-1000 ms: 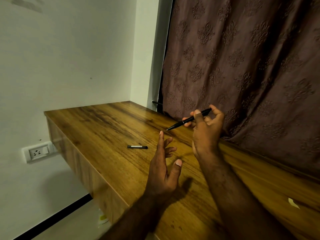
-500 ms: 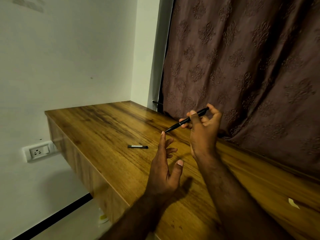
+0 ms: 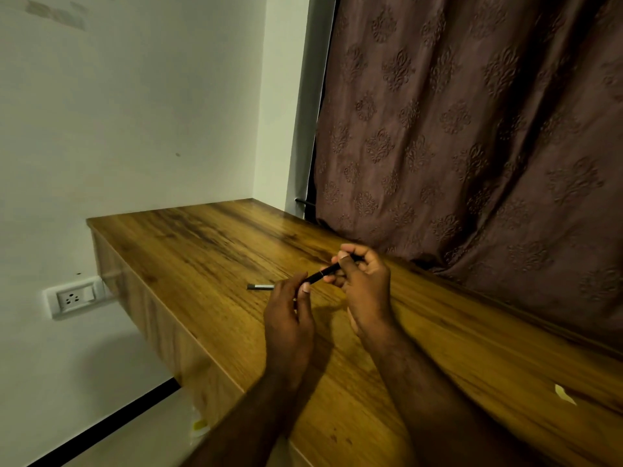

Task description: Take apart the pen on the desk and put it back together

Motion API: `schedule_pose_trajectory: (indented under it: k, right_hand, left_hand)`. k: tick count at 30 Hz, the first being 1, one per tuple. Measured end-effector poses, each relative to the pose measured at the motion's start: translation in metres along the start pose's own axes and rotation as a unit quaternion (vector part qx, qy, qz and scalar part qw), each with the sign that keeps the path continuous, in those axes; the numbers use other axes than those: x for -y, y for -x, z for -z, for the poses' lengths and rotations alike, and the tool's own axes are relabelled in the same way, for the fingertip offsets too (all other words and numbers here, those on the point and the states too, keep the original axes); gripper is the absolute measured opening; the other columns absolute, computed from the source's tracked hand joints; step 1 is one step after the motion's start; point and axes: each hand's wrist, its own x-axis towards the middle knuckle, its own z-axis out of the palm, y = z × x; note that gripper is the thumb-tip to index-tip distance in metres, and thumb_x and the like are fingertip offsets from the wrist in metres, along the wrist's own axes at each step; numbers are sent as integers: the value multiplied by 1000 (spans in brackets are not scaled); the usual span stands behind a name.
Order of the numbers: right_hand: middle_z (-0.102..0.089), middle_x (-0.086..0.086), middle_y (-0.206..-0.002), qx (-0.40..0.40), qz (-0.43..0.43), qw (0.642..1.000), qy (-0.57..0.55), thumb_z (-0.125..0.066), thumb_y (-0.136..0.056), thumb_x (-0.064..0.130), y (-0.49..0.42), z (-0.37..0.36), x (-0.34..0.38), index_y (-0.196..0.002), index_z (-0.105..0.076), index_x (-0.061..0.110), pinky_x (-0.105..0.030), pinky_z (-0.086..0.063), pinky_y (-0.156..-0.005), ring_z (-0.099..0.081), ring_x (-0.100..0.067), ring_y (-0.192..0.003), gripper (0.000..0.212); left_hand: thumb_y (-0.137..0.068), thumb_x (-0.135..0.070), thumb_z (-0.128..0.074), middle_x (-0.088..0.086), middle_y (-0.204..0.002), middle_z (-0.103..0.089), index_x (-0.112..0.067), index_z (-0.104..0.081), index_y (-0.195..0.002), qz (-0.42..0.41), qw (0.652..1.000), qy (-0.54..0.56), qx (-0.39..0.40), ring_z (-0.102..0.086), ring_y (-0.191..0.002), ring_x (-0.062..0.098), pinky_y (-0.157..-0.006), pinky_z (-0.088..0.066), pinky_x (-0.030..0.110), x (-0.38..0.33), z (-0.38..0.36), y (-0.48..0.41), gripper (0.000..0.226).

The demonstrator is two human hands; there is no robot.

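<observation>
A slim black pen [image 3: 324,273] is held above the wooden desk [image 3: 209,251], between both hands. My right hand [image 3: 364,284] grips its rear end with fingers curled around it. My left hand [image 3: 290,315] pinches the tip end between thumb and fingers, hiding the point. A small black-and-silver pen part [image 3: 260,286] lies flat on the desk just left of my left hand, touching neither hand.
A patterned brown curtain [image 3: 472,129] hangs behind the desk on the right. A wall socket [image 3: 75,297] sits on the white wall below the desk's left end. A pale scrap [image 3: 564,394] lies on the desk at the right.
My left hand rose from open and empty to close on the pen's tip end. My right hand lowered the pen toward the desk and toward the left hand.
</observation>
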Motion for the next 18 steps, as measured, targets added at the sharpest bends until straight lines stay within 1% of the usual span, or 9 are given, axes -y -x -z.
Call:
schedule_pose_trajectory:
  k: [2,5,6,8,9,11,14,16,18]
  right_hand:
    - [-64,-16,-90,20,-30,999,20,-54,-95,4,3,1,-7,-100,-59,10,-21,-54,-51,-70,-16,-63,9]
    - [-68,-22,-99,68,-81,987,119,-50,-97,7,6,3,-17,-118,-58,12,-18,-49,-45,-68,-13,-64,23]
    - [-68,-21,-102,92,-81,977,172,-48,-97,7,7,5,-21,-123,-57,14,-21,-51,-48,-68,-14,-68,29]
    - [-67,-14,-105,144,-49,941,301,-49,-96,8,9,7,-30,-131,-55,17,-37,-58,-64,-68,-22,-82,37]
    - [-67,-10,-103,163,-30,921,353,-50,-96,11,11,7,-35,-133,-54,19,-42,-56,-71,-67,-26,-86,38]
    - [-69,-6,-91,175,1,899,402,-52,-97,15,14,4,-44,-132,-57,22,-41,-55,-66,-66,-30,-79,36]
    - [-68,5,-82,159,52,873,458,-54,-96,22,9,-2,-53,-125,-64,26,-24,-43,-51,-57,-11,-61,31]
    - [-70,5,-94,173,89,823,533,-58,-93,30,3,-3,-59,-121,-67,29,-25,-47,-62,-61,-12,-76,29]
    - [-64,5,-95,191,86,795,569,-60,-91,34,-1,-4,-64,-117,-68,30,-29,-49,-69,-61,-17,-85,27]
  left_hand:
    - [-95,-13,-53,1,-95,-67,-13,-67,-109,21,999,-18,-17,-64,-90,16,-81,-55,41,8,6,-6,20]
    - [-93,-9,-56,-3,-84,-66,-18,-70,-98,58,998,-31,22,-63,-81,18,-78,-54,41,21,26,-19,17]
    - [-92,-9,-58,-2,-81,-66,-17,-71,-96,59,997,-44,39,-62,-77,17,-75,-53,39,26,36,-25,16]
    - [-90,-10,-61,-4,-75,-65,-15,-72,-93,55,992,-83,76,-60,-69,8,-68,-49,29,37,58,-41,13]
    - [-90,-11,-62,-7,-72,-65,-15,-73,-92,60,988,-98,102,-59,-67,4,-65,-47,24,40,70,-48,12]
    - [-89,-13,-63,-8,-70,-64,-14,-73,-91,56,976,-139,157,-59,-65,3,-61,-44,18,45,86,-62,10]
    - [-90,-13,-63,-2,-69,-64,-8,-73,-93,30,956,-197,214,-59,-64,10,-57,-42,14,48,97,-79,12]
    - [-89,-8,-62,2,-72,-66,-5,-73,-93,22,943,-230,238,-62,-67,14,-58,-40,12,51,100,-87,12]
    - [-86,-7,-63,11,-82,-71,-4,-73,-90,5,924,-283,257,-65,-76,22,-65,-41,17,57,102,-89,11]
